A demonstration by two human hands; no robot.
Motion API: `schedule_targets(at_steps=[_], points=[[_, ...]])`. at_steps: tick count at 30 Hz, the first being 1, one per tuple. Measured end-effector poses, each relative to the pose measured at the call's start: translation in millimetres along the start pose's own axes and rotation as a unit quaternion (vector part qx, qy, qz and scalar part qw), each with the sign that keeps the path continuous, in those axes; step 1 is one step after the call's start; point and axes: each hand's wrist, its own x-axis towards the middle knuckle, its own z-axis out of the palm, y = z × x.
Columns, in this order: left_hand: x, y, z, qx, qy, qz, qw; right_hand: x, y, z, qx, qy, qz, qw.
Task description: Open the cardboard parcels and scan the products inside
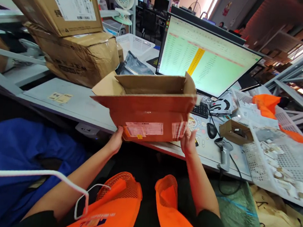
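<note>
Both your left hand (116, 140) and right hand (188, 142) press the open carton (146, 107) at its lower corners, above the desk edge (92, 119); with flaps loose overhead, it could tip forward.

Parcel warehouse desk: stacked cartons (68, 32), spreadsheet monitor (209, 58), barcode scanner (225, 151), metal racking (298, 73).

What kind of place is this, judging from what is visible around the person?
Probably a parcel-handling station in a warehouse. Both hands hold an open cardboard box; labelled cartons are stacked on the desk, and a handheld barcode scanner lies near a monitor showing a spreadsheet.
</note>
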Motion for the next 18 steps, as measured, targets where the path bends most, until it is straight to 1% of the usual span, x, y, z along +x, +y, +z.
schedule_targets(at_steps=[1, 3, 4, 6, 8, 11, 14, 16, 18], points=[[-7, 4, 4.1, -0.048, -0.011, -0.011, 0.999, 1, -17, -6, -0.062, -0.013, -0.054, 0.997], [-24, 12, 13.8, -0.122, -0.044, -0.036, 0.991, 8, -54, -16, -0.183, -0.027, -0.142, 0.972], [-33, 16, 19.3, -0.156, -0.064, -0.060, 0.984, 13, -74, -20, -0.228, -0.029, -0.173, 0.958], [-53, 21, 31.9, -0.221, -0.103, -0.119, 0.963, 30, -110, -24, -0.278, -0.028, -0.220, 0.935], [-73, 23, 46.4, -0.290, -0.144, -0.174, 0.930, 57, -139, -19, -0.314, -0.039, -0.250, 0.915], [-94, 29, 69.7, -0.404, -0.221, -0.222, 0.859, 110, -167, 3, -0.356, -0.082, -0.269, 0.891], [-105, 47, 89.2, -0.503, -0.271, -0.228, 0.788, 165, -184, 38, -0.361, -0.131, -0.267, 0.884], [-110, 65, 97.4, -0.546, -0.289, -0.221, 0.755, 197, -193, 65, -0.370, -0.169, -0.251, 0.879], [-112, 84, 100.0, -0.573, -0.311, -0.214, 0.728, 223, -199, 93, -0.386, -0.216, -0.225, 0.868]])
